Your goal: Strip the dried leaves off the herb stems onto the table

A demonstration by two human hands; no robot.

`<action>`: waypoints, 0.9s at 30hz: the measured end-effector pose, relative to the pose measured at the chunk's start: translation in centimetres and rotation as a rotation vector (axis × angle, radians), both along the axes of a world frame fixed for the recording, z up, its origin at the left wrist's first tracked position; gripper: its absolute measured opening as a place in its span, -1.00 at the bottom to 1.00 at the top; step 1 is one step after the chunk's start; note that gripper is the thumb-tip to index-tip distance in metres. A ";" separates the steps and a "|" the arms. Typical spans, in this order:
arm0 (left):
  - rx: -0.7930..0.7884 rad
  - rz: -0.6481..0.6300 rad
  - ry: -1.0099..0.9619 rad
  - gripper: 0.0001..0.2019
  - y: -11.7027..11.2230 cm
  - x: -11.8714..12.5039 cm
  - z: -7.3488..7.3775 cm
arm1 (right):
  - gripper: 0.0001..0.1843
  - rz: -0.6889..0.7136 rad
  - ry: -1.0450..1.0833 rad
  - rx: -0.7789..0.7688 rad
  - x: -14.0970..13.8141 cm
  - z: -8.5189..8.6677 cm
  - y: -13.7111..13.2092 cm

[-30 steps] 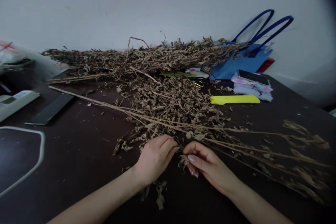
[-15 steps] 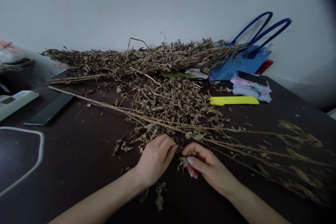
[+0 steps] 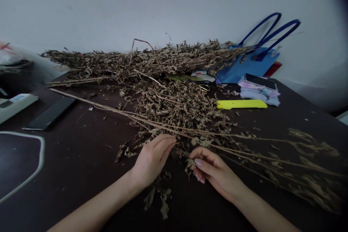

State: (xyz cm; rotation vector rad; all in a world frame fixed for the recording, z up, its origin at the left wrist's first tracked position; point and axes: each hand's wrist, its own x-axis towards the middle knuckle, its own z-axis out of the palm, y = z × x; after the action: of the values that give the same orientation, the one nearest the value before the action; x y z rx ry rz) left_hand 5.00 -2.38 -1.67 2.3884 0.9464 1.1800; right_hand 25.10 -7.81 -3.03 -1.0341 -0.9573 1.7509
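The left hand [image 3: 148, 161] has shifted leftward, away from the right hand [image 3: 212, 168], fingers [image 3: 163, 144] together; whether they pinch anything cannot be told. The right hand pinches a sprig [image 3: 190, 165] between the hands; stems [image 3: 163, 125] lie just beyond.

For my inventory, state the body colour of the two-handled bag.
The bag is blue; the head view shows it best.

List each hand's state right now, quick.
Left hand: curled; whether it pinches anything cannot be told.
Right hand: closed, holding a dried leaf cluster.
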 end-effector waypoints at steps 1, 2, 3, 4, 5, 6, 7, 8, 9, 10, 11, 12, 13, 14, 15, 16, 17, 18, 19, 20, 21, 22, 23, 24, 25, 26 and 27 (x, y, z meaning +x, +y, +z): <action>0.012 0.006 0.001 -0.83 0.1 -0.1 0.1 | -0.82 -0.004 0.009 -0.010 0.0 0.1 0.0; 0.023 0.011 0.009 -0.82 0.2 -0.3 0.1 | -0.82 -0.006 0.017 -0.019 0.0 0.2 -0.1; 0.034 0.019 0.022 -0.82 0.2 -0.3 0.2 | -0.82 -0.006 0.023 -0.025 -0.1 0.2 -0.1; 0.042 0.027 0.038 -0.82 0.1 -0.4 0.2 | -0.82 -0.008 0.030 -0.028 -0.1 0.3 -0.1; 0.049 0.033 0.055 -0.82 0.1 -0.4 0.2 | -0.83 -0.006 0.036 -0.030 -0.1 0.3 -0.2; 0.054 0.035 0.072 -0.82 0.0 -0.3 0.2 | -0.84 -0.006 0.041 -0.030 -0.1 0.2 -0.2; 0.057 0.033 0.088 -0.81 0.0 -0.3 0.2 | -0.84 -0.006 0.046 -0.029 0.0 0.2 -0.2; 0.054 0.025 0.104 -0.79 -0.1 -0.3 0.2 | -0.84 -0.007 0.048 -0.028 0.0 0.2 -0.1; 0.053 0.018 0.115 -0.78 -0.2 -0.3 0.2 | -0.84 -0.007 0.047 -0.029 0.0 0.1 -0.1; 0.053 0.013 0.121 -0.77 -0.2 -0.2 0.1 | -0.84 -0.007 0.044 -0.031 0.0 0.1 -0.1; 0.054 0.013 0.122 -0.78 -0.2 -0.2 0.1 | -0.84 -0.005 0.042 -0.033 0.0 0.1 -0.1; 0.055 0.015 0.120 -0.81 -0.2 -0.2 0.1 | -0.83 -0.004 0.041 -0.034 0.0 0.1 -0.1; 0.056 0.018 0.116 -0.85 -0.2 -0.2 0.0 | -0.83 -0.002 0.043 -0.034 0.0 0.1 -0.1; 0.054 0.021 0.112 -0.89 -0.2 -0.1 0.0 | -0.83 -0.001 0.045 -0.033 0.0 0.1 -0.1; 0.050 0.024 0.112 -0.91 -0.2 -0.1 0.0 | -0.83 0.000 0.048 -0.033 0.0 0.1 -0.1; 0.041 0.025 0.117 -0.93 -0.2 -0.1 0.0 | -0.83 0.000 0.051 -0.032 0.0 0.1 0.0; 0.032 0.025 0.120 -0.93 -0.2 -0.2 0.1 | -0.84 0.000 0.052 -0.032 0.0 0.2 0.0; 0.027 0.026 0.121 -0.92 -0.1 -0.2 0.1 | -0.84 0.001 0.053 -0.033 -0.1 0.2 0.0; 0.027 0.027 0.116 -0.91 -0.1 -0.2 0.2 | -0.85 0.000 0.053 -0.034 -0.1 0.2 0.0; 0.027 0.026 0.109 -0.90 0.0 -0.3 0.3 | -0.85 0.000 0.054 -0.036 -0.1 0.2 -0.1; 0.030 0.027 0.098 -0.88 0.0 -0.4 0.4 | -0.85 -0.001 0.056 -0.036 0.0 0.2 -0.1; 0.032 0.027 0.086 -0.86 0.1 -0.5 0.5 | -0.85 -0.001 0.058 -0.037 0.0 0.2 -0.1; 0.032 0.029 0.075 -0.86 0.1 -0.6 0.6 | -0.85 -0.002 0.060 -0.036 0.0 0.3 -0.2; 0.028 0.033 0.068 -0.86 0.1 -0.6 0.7 | -0.85 -0.004 0.061 -0.035 0.0 0.3 -0.2; 0.020 0.040 0.062 -0.88 0.1 -0.7 0.8 | -0.85 -0.006 0.063 -0.034 0.0 0.3 -0.2; 0.010 0.049 0.054 -0.89 0.0 -0.7 0.9 | -0.85 -0.009 0.065 -0.032 0.0 0.3 -0.2; -0.008 0.061 0.045 -0.91 -0.1 -0.7 1.0 | -0.85 -0.010 0.068 -0.032 0.0 0.4 -0.2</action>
State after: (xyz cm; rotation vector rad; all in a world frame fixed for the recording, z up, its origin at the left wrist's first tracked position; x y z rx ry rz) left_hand 4.29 -2.45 -0.63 2.4048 1.0427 1.1456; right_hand 25.09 -8.02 -2.66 -0.9909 -0.8828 1.7867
